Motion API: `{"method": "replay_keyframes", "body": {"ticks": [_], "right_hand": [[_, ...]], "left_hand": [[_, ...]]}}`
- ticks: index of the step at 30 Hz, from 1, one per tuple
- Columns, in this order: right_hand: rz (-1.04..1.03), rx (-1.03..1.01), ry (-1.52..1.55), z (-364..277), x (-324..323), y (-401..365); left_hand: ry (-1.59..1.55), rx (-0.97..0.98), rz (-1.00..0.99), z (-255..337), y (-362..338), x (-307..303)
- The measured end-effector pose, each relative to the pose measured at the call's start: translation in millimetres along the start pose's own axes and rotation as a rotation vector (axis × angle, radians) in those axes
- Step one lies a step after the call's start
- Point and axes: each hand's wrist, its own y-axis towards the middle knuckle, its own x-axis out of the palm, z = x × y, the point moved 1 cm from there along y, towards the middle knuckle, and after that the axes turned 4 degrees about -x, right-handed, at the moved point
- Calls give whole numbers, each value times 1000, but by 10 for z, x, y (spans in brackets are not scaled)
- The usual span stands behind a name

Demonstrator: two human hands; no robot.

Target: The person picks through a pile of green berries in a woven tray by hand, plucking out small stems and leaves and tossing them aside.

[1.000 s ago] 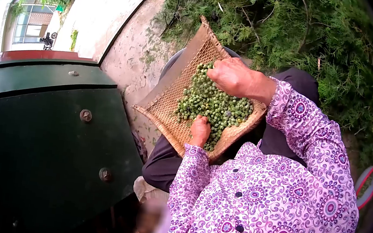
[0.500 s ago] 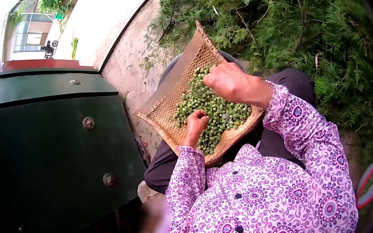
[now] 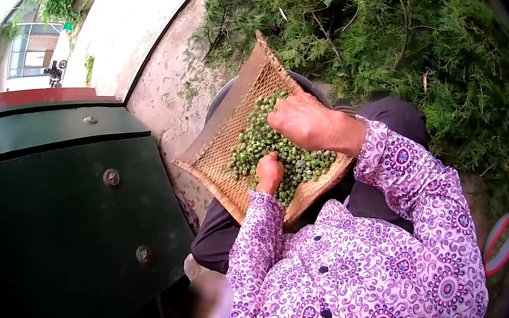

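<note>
A woven basket (image 3: 207, 169) lies across my lap, tilted, with a heap of small round green fruits (image 3: 311, 165) in it. My right hand (image 3: 299, 121) is closed over the upper part of the heap, knuckles up; its fingertips are hidden, so what it grips cannot be seen. Lower down, my left hand (image 3: 270, 172) is closed too, its fingers pinched together at the fruits near the middle of the heap. Whatever is between those fingers is too small to make out.
Cut green branches (image 3: 370, 46) lie beyond the basket. The rim of a metal basin (image 3: 221, 96) shows beneath it. Dark green metal panels (image 3: 59, 198) with round studs stand at the left. A red-rimmed oval object (image 3: 503, 243) is at the far right.
My left hand has moved up and further into the fruits, its fingers now turned away from view. My right hand stays over the upper heap. The whole view has shifted slightly.
</note>
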Motion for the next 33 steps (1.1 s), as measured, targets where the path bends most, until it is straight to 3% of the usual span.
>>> {"method": "replay_keyframes", "body": {"ticks": [5,8,13,16,23,25,26,27,30,33], "right_hand": [[1,15,12,20,22,-7],[13,12,24,26,36,-30],[42,-1,6,41,14,-63],[53,-2,1,35,1,-42],[44,-23,-25,11,44,31],[57,-39,-41,17,53,25],[46,-28,-24,28,54,14],[36,-18,-8,42,56,2],[49,-21,20,123,156,-11],[50,-51,103,154,211,-17]], "left_hand": [[-200,50,-61,-143,-99,-64],[-383,-15,-72,-189,-112,-60],[-360,-65,-64,-117,-56,27],[-158,-158,-121,33,-70,-63],[-240,-66,-74,-131,-145,32],[-336,-54,-187,-165,-221,-10],[-446,-179,-323,-141,-280,-61],[-440,-180,-314,-122,-328,-130],[-927,-292,-423,18,-509,-423],[-1174,-256,-424,114,-618,-707]]}}
